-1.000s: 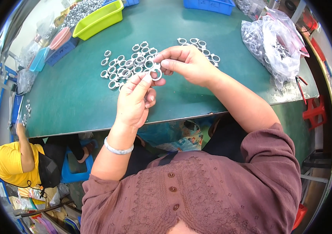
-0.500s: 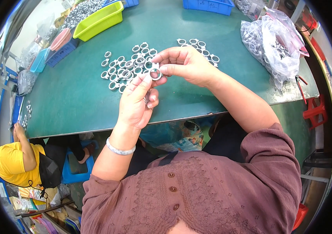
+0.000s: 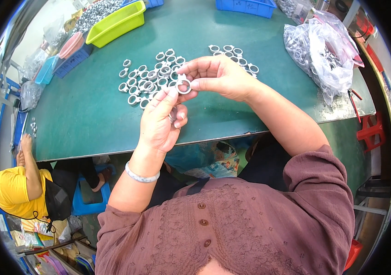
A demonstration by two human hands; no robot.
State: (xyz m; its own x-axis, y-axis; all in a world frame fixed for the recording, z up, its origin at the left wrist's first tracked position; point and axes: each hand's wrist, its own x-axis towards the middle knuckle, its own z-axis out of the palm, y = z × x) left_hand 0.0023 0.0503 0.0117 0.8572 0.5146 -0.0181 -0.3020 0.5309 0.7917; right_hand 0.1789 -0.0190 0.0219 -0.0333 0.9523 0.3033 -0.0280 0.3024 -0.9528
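Green table [image 3: 90, 123], spanning mid-frame to the upper edge. Person in yellow [image 3: 9, 185], lower left, one forearm raised at the table's left end. Clear plastic bag [image 3: 304, 43], upper right; grey ring parts visible through it. Heap of grey rings [image 3: 152, 74], just left of upper centre, some overlapping. Lime-green basket [image 3: 120, 30], upper left, tilted in view. Right hand [image 3: 225, 78], upper centre: fingers bent, thumb tip at the held ring's right edge; cannot tell whether it grips. Left hand [image 3: 159, 121], centre: gripping the ring between thumb and fingers, lower fingers curled. Blue bin [image 3: 246, 9], top edge. Smaller ring group [image 3: 242, 61], partly behind the right hand. Pale bangle [image 3: 141, 177] on left wrist. Held ring [image 3: 182, 78]: near upper centre, lug upward, opening facing camera. Ring-like part [image 3: 173, 115] within the left hand's curled fingers, mostly hidden.
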